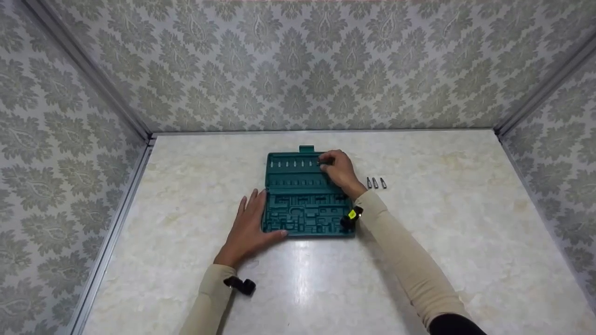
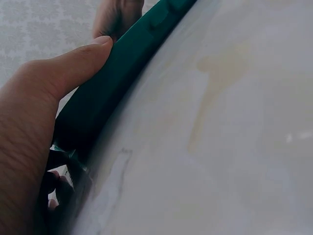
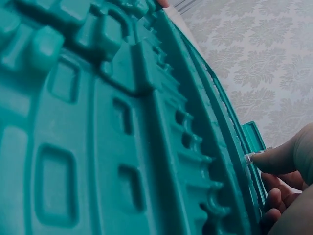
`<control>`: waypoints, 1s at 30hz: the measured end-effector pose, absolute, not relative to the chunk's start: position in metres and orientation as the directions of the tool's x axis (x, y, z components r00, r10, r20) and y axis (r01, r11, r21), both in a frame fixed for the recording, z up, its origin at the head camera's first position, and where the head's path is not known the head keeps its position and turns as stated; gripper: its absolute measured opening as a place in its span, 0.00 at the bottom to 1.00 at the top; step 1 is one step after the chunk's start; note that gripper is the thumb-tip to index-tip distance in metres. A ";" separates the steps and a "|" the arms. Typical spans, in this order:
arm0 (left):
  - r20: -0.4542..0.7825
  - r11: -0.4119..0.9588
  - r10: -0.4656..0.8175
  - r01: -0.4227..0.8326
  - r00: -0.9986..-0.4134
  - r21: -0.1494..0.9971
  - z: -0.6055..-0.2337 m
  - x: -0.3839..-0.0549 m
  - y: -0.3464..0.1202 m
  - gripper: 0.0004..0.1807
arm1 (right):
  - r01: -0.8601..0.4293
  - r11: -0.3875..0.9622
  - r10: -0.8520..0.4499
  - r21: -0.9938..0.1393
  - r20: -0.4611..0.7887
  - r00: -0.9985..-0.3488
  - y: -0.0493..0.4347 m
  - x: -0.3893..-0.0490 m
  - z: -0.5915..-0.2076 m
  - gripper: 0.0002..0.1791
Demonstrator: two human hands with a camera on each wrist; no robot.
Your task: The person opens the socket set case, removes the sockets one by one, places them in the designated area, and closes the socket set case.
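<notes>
A green plastic tool case [image 1: 307, 190] lies unfolded on the table, its lid half at the back and its moulded half in front. Small metal bits [image 1: 294, 164] stand in a row along the lid's far slots. At the right end of that row, my right hand [image 1: 339, 168] pinches a small bit, mostly hidden by the fingers; its pale tip shows by the thumb in the right wrist view. My left hand [image 1: 247, 235] rests along the case's left side with straight fingers, thumb [image 2: 83, 63] lying on the front edge.
Three loose bits [image 1: 375, 183] lie on the table just right of the case, close to my right wrist. The case's latch tab [image 1: 306, 149] sticks out at the back. Patterned walls [image 1: 298, 70] stand behind and at both sides of the pale table [image 1: 195, 186].
</notes>
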State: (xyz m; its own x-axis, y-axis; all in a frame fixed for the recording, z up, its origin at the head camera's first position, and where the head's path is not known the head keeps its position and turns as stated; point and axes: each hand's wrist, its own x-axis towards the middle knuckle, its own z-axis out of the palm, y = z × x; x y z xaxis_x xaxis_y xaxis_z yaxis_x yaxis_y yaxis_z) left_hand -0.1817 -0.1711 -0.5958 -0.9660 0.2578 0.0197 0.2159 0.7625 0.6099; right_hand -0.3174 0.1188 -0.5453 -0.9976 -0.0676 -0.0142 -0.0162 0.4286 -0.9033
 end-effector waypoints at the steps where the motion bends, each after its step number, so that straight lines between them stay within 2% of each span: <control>1: 0.019 0.761 0.256 0.214 -0.966 0.612 -0.596 -0.182 -0.171 0.75 | -0.024 0.438 -0.065 -0.899 -0.005 -0.998 0.118 -0.317 -0.545 0.14; 14: 0.036 0.753 0.261 0.227 -0.965 0.617 -0.598 -0.181 -0.171 0.75 | -0.067 0.550 -0.036 -0.833 0.056 -0.998 0.111 -0.317 -0.547 0.14; 19: 0.041 0.757 0.264 0.234 -0.964 0.610 -0.598 -0.182 -0.171 0.75 | -0.055 0.559 0.005 -0.827 0.070 -0.998 0.109 -0.316 -0.546 0.11; 22: 0.051 0.752 0.263 0.237 -0.964 0.615 -0.598 -0.182 -0.171 0.75 | -0.015 0.477 0.046 -0.879 0.042 -0.998 0.109 -0.318 -0.542 0.09; 27: 0.056 0.749 0.264 0.242 -0.963 0.617 -0.598 -0.182 -0.172 0.75 | 0.019 0.246 0.092 -0.969 0.003 -0.996 0.121 -0.322 -0.533 0.11; 30: 0.051 0.747 0.261 0.235 -0.964 0.622 -0.597 -0.182 -0.173 0.75 | -0.003 0.206 0.081 -0.979 0.021 -0.996 0.135 -0.319 -0.529 0.12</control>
